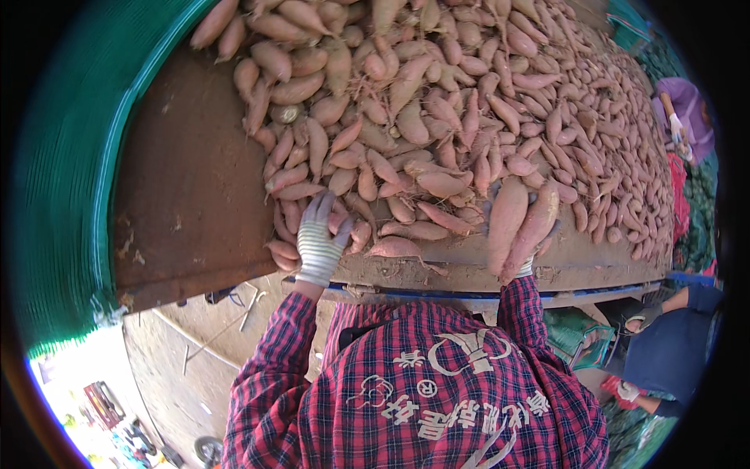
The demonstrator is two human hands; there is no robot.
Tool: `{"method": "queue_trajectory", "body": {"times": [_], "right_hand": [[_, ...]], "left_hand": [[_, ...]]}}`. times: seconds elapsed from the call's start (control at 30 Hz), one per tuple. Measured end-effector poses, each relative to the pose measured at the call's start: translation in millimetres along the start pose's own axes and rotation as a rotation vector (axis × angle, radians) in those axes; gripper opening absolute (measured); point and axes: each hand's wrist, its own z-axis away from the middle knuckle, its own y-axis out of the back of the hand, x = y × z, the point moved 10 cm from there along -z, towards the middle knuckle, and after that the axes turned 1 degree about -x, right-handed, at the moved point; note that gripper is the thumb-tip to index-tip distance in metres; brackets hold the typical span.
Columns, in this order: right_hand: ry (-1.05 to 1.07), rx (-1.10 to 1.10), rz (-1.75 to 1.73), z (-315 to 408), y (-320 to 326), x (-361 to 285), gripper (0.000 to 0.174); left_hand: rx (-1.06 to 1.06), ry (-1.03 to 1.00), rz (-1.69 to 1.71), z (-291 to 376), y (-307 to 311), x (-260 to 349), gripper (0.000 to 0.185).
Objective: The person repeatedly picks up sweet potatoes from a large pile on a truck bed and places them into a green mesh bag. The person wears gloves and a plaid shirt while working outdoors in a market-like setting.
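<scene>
A large pile of pinkish sweet potatoes (410,126) lies on a brown, soil-covered surface before me. My left hand (321,237), in a grey-and-white striped glove, reaches into the pile's near edge. A small sweet potato (337,221) shows between its thumb and fingers; whether the hand grips it is unclear. My right hand (526,267), also gloved, holds two big sweet potatoes side by side, one on the left (507,214) and one on the right (536,220). They hide most of that hand. Just left of them, a sweet potato with a thin root (395,247) lies near the edge.
Green netting (64,176) hangs at the left beside a rusty brown panel (187,193). A blue-edged rim (469,296) runs in front of me. On the right, one person (668,346) stands near green mesh bags (577,337); another, in purple (688,117), is farther back.
</scene>
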Motion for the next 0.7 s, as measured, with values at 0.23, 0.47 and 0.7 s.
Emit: {"method": "queue_trajectory", "body": {"times": [0.23,0.47,0.7], "right_hand": [[-0.003,0.143,-0.027,25.2,30.3,13.6,0.08],[0.0,0.262,-0.067,81.1,65.1,12.3,0.079],[0.091,0.27,-0.091,105.7,81.4,-13.4,0.079]], "left_hand": [[-0.061,-0.389,-0.024,-112.4,-88.2,106.8,0.106],[-0.541,-0.636,-0.288,-100.4,-177.0,174.9,0.061],[-0.656,-0.562,-0.04,-128.2,-189.8,267.4,0.06]]}}
